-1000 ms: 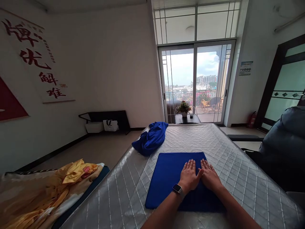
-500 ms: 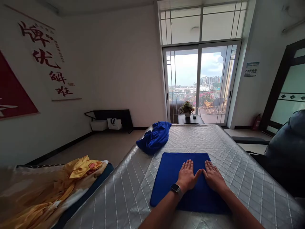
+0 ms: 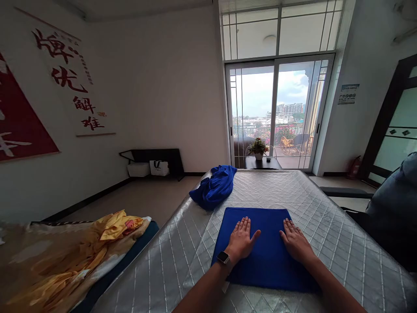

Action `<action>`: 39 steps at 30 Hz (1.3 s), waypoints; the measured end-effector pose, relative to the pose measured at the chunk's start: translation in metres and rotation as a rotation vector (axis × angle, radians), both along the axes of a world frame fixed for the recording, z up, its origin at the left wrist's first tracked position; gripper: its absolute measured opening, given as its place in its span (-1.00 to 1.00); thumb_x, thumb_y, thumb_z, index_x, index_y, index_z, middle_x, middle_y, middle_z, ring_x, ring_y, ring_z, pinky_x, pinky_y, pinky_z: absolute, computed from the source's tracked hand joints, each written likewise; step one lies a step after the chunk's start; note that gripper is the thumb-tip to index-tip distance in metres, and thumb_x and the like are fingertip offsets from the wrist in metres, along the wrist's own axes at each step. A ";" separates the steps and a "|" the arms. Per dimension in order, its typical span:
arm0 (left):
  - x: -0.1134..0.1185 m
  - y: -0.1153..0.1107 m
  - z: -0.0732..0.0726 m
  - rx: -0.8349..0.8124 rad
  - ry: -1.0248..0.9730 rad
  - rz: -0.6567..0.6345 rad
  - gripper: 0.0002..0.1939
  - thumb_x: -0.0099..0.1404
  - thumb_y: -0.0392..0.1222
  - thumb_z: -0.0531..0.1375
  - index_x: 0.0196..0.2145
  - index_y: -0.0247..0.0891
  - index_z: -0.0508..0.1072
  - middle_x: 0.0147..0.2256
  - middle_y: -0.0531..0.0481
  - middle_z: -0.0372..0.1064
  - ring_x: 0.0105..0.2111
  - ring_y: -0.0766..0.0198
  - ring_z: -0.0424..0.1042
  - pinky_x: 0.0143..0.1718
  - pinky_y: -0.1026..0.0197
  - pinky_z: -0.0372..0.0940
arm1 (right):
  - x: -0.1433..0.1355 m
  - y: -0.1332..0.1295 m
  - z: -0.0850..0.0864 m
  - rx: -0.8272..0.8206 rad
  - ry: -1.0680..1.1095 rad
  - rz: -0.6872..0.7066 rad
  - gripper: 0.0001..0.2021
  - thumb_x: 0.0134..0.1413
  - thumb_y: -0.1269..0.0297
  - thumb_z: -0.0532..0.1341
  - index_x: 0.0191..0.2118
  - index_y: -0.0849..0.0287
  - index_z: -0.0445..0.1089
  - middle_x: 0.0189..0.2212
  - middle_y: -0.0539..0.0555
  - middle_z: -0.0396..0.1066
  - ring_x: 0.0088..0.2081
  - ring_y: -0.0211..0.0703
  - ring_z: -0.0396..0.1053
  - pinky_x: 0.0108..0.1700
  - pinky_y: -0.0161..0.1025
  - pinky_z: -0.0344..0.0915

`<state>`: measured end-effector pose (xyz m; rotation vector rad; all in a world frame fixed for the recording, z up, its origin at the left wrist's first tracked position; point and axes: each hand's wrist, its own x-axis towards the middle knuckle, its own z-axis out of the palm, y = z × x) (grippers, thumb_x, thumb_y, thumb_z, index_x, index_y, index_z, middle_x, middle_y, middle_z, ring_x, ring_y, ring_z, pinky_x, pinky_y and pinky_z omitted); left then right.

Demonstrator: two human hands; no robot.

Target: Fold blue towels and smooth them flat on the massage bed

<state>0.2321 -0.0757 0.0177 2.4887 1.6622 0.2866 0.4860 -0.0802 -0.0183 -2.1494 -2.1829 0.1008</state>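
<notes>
A flat blue cloth, roughly square and smooth, lies on the silver quilted cover in front of me. My left hand rests flat on its left half, fingers extended and thumb out, with a watch on the wrist. Over by the right edge, my right hand lies palm down with its fingers stretched forward. Neither hand grips anything. Beyond the cloth, to the left, sits a crumpled blue cloth.
Yellow fabric is heaped at lower left beside the covered surface. A small table with a potted plant stands past the far edge, before glass sliding doors. A dark, bulky item is at the right.
My left hand has slid left across the flat blue cloth, widening the gap between my hands. The right hand stays near the right edge. The view has shifted slightly.
</notes>
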 end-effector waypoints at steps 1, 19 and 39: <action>-0.006 0.000 0.001 -0.005 0.003 0.013 -0.07 0.47 0.33 -0.40 0.43 -0.49 0.03 0.44 -0.26 -0.12 0.45 0.05 -0.15 0.44 -0.05 -0.16 | 0.000 0.000 -0.001 0.009 -0.001 0.004 -0.33 0.41 0.09 -0.23 0.47 0.42 -0.16 0.48 0.21 -0.26 0.47 -0.05 -0.30 0.45 -0.03 -0.25; -0.087 0.017 -0.019 0.101 -0.006 0.141 -0.18 0.52 0.27 -0.26 0.41 -0.47 0.09 0.41 -0.33 -0.04 0.42 0.01 -0.04 0.41 -0.08 -0.03 | 0.011 0.002 -0.007 0.031 -0.004 0.054 -0.32 0.41 0.11 -0.24 0.45 0.52 -0.15 0.47 0.32 -0.23 0.47 -0.01 -0.31 0.46 -0.01 -0.20; -0.082 0.015 -0.021 0.099 -0.036 0.158 -0.14 0.51 0.30 -0.27 0.42 -0.48 0.06 0.42 -0.35 -0.06 0.42 -0.02 -0.04 0.40 -0.09 -0.04 | 0.009 -0.009 0.015 0.043 -0.032 0.020 -0.33 0.40 0.12 -0.23 0.45 0.48 -0.12 0.47 0.27 -0.22 0.47 -0.02 -0.29 0.45 0.00 -0.20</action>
